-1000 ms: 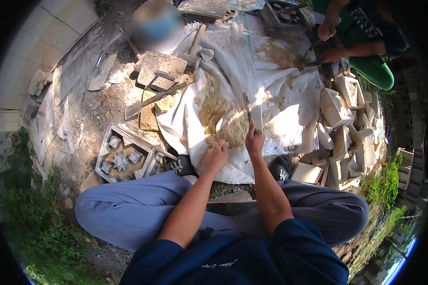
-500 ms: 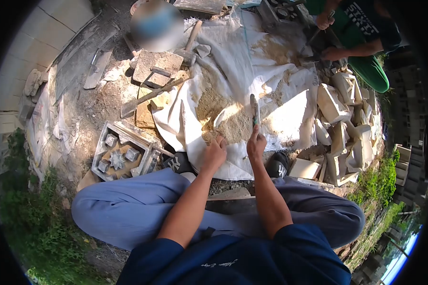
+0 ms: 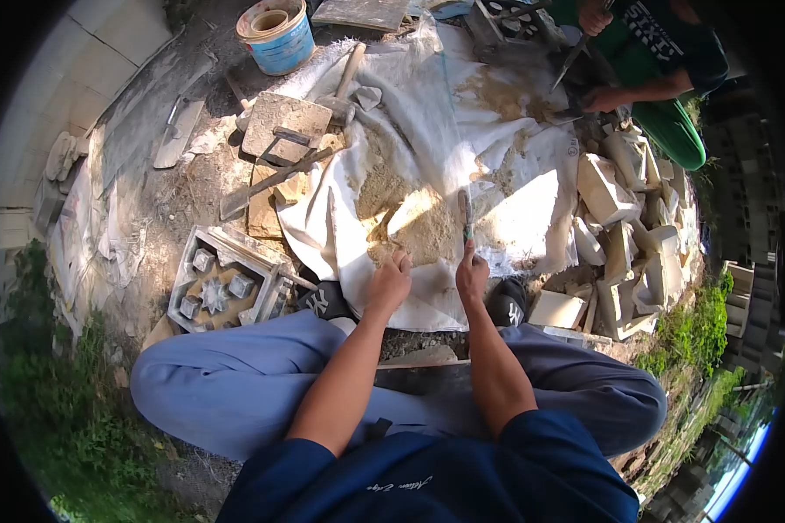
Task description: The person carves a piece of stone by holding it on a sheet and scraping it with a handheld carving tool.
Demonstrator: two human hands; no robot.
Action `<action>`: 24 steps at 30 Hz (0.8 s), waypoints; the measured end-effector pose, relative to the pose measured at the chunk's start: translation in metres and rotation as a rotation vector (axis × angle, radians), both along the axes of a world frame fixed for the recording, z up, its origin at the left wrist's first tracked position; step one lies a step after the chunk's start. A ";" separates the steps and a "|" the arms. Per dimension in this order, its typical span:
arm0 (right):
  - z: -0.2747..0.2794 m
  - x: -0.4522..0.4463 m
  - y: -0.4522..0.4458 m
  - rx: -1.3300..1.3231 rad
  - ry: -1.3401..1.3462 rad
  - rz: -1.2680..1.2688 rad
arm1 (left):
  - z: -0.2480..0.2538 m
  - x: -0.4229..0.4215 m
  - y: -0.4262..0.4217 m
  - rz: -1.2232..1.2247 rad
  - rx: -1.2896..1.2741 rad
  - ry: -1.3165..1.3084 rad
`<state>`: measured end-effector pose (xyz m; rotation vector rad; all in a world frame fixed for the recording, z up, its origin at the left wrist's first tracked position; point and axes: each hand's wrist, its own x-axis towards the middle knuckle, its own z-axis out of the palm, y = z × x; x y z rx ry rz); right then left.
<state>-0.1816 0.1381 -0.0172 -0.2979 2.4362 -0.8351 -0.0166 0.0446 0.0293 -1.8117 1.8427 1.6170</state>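
Note:
My left hand (image 3: 391, 281) is closed at the near edge of a sandy, stone-coloured heap (image 3: 423, 228) on the white sheet. Whatever its fingers hold there is hidden. Just to its right, my right hand (image 3: 472, 275) is wrapped round a long, narrow tool (image 3: 466, 215) with a bit of green near the grip. That tool points away from me over the sheet, beside the heap; its exact kind is unclear. Both hands are above the near part of the white sheet (image 3: 323, 218), between my two dark shoes.
Left are a metal mould (image 3: 227, 283) with a star shape, a hammer (image 3: 344, 96) and a float (image 3: 292, 131). A blue bucket (image 3: 279, 39) stands behind. Pale cast pieces (image 3: 615, 192) pile up at right. A co-worker's hands (image 3: 597, 17) hold tools at far right.
The tool in my right hand has swung lower, its far end nearer to me. My left hand has stayed about in place. The co-worker's upper hand has risen with its tool.

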 end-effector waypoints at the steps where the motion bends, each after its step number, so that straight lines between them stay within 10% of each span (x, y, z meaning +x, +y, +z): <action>1: 0.000 -0.001 -0.002 -0.095 0.045 -0.023 | -0.007 0.002 0.004 -0.003 -0.039 -0.004; 24: 0.007 0.004 -0.004 0.225 -0.032 0.047 | 0.007 -0.004 -0.003 -0.055 -0.072 -0.067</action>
